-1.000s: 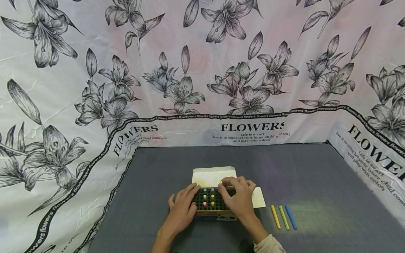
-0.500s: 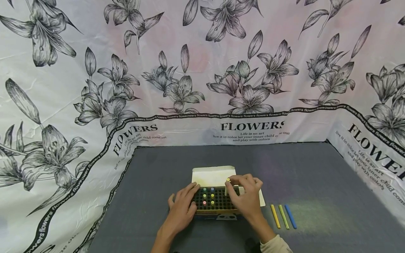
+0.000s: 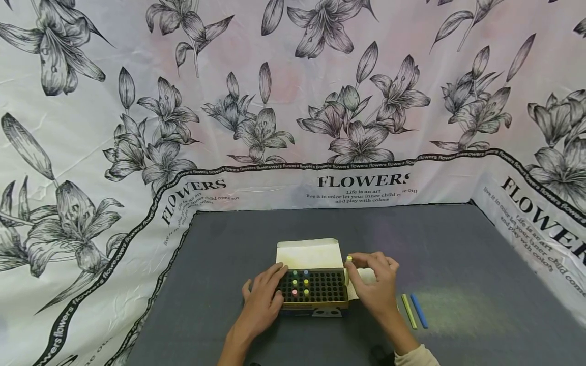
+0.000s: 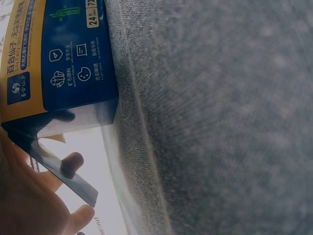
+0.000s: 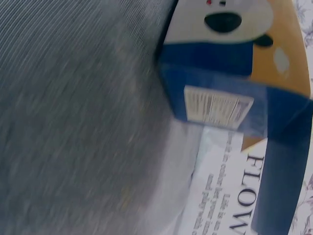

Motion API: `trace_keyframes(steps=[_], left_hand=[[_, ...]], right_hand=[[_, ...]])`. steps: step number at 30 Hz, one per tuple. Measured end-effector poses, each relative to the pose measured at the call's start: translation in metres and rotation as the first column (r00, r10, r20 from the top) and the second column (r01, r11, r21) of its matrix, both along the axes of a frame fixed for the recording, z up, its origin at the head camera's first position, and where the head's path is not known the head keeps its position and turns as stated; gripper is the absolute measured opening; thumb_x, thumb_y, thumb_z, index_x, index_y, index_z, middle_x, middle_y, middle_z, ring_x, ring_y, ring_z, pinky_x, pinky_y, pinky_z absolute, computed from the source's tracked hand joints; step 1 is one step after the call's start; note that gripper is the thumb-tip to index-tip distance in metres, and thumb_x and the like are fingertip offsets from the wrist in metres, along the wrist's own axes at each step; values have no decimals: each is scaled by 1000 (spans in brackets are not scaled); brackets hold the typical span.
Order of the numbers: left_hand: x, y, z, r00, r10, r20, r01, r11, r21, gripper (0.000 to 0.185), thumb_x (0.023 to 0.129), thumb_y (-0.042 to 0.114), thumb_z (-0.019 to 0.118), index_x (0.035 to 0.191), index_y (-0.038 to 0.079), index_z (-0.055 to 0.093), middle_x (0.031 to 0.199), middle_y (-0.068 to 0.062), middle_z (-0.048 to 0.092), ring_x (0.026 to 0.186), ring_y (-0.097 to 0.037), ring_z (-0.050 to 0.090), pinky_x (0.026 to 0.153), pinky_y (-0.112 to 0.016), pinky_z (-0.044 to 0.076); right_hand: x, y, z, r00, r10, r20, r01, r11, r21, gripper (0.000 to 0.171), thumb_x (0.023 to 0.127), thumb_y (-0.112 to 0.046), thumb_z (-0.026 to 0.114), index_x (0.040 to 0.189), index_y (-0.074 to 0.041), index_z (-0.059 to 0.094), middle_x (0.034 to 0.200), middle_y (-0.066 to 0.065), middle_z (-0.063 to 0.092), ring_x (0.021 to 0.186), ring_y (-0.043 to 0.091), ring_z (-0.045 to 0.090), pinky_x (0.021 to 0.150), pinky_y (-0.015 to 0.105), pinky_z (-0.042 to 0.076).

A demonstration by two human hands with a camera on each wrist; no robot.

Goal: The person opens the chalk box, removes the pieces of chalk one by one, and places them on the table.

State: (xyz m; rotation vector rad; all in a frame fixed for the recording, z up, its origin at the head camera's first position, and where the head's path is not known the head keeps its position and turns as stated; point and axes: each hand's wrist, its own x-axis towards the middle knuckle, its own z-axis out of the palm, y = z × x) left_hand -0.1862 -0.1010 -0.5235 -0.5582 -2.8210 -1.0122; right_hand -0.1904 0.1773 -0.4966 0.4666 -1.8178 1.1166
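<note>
In the head view, an open cardboard chalk box (image 3: 316, 305) holds a black tray of round holes (image 3: 329, 287). Several coloured chalk sticks stand in holes on the tray's left, among them a pink one (image 3: 294, 292) and a blue one (image 3: 306, 273). My left hand (image 3: 263, 297) grips the box's left end. A yellow chalk stick (image 3: 349, 258) is pinched upright between thumb and fingers of my right hand (image 3: 377, 282), at the box's right edge. The left wrist view shows the left hand (image 4: 34, 196) by a box flap (image 4: 68, 178). No right fingers show in the right wrist view.
Right of the box lie a green chalk stick (image 3: 409, 311) and a blue chalk stick (image 3: 419, 311) on the grey table (image 3: 480, 284). The right wrist nearly hides a yellow stick beside them. The lid (image 3: 309, 254) stands open behind. Flower-printed cloth (image 3: 284, 188) borders the table.
My right hand has carried the pinched yellow chalk stick rightward from over the tray to the box's right edge, and its wrist now covers most of the yellow stick on the table. The left hand stays put.
</note>
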Motion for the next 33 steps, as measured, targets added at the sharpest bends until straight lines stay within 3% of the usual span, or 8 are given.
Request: trace_keyframes(steps=[6, 25, 28, 33], left_hand=[[1, 0, 0, 1000, 9, 9, -9, 1000, 0, 55, 101, 12, 46, 154, 23, 46, 162, 1, 39, 145, -37, 38, 108, -77, 10], [1, 1, -2, 1000, 9, -4, -9, 1000, 3, 55, 101, 13, 46, 154, 24, 46, 162, 1, 40, 145, -36, 39, 108, -77, 12], [1, 1, -2, 1000, 9, -3, -9, 1000, 1, 56, 100, 12, 46, 155, 25, 46, 162, 1, 40, 144, -36, 40, 108, -78, 12], [0, 1, -1, 1000, 14, 2, -14, 1000, 2, 55, 101, 13, 46, 155, 25, 45, 163, 2, 39, 145, -35, 39, 109, -76, 11]], right_hand=[[0, 20, -7, 998, -57, -5, 57, 998, -15, 32, 64, 12, 79, 91, -4, 79, 73, 10, 70, 74, 17, 52, 96, 40, 21], [17, 94, -10, 988, -151, 25, 150, 988, 31, 20, 72, 5, 77, 91, 0, 79, 72, 13, 69, 81, -1, 51, 101, 31, 17], [22, 105, -13, 986, -164, 41, 163, 986, 25, 19, 72, 7, 77, 90, 1, 78, 72, 5, 70, 80, -3, 51, 100, 30, 18], [31, 120, -18, 972, -199, 129, 200, 980, 0, 19, 72, 10, 78, 89, 2, 77, 78, -24, 67, 78, -7, 51, 94, 26, 19]])
